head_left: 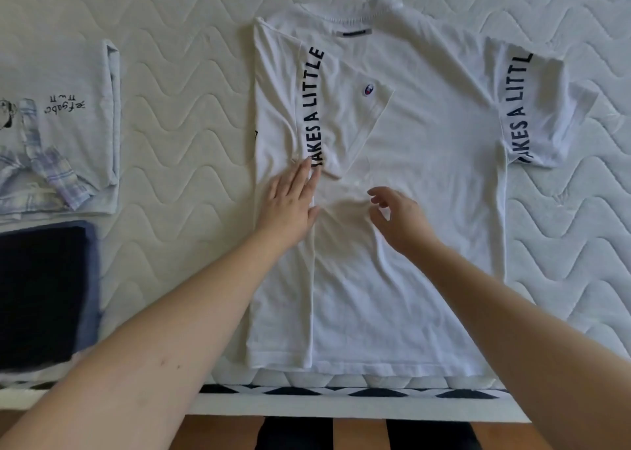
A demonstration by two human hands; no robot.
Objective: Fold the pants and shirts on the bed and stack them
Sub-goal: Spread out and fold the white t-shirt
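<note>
A white T-shirt [420,183] with black lettering on its sleeves lies flat on the mattress, neck away from me. Its left side and sleeve are folded in over the body; the right sleeve still lies spread out. My left hand [290,200] rests flat with straight fingers on the folded-in left strip. Over the shirt's middle hovers my right hand [397,217], its fingers loosely curled and holding nothing. A folded pale shirt with a small print [75,84] lies at the left, with a folded plaid garment [41,173] on it.
A folded dark navy garment [41,292] lies at the near left of the quilted mattress [187,125]. The mattress's near edge [341,398] runs across the bottom, with wooden floor and dark stripes below it.
</note>
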